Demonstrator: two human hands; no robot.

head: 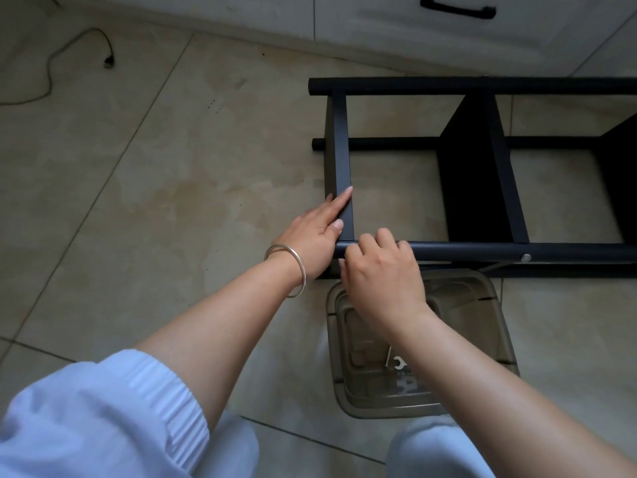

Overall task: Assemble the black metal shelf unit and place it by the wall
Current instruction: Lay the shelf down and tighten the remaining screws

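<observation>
Shelf unit on its side on the tile floor, both hands at its near-left corner.

The black shelf unit (479, 167) lies across the floor from about 12 to 3 o'clock, close to the white cabinets (379, 25). Left hand (315, 236), bangle (287, 269) on the wrist, lies flat with straight fingers along the end panel's edge. Right hand (381, 270) is curled over the near round post (517, 251) right at the corner; can't tell if it's pinching anything. Clear plastic bin (475, 298) sits at 6 o'clock, just under the post.
</observation>
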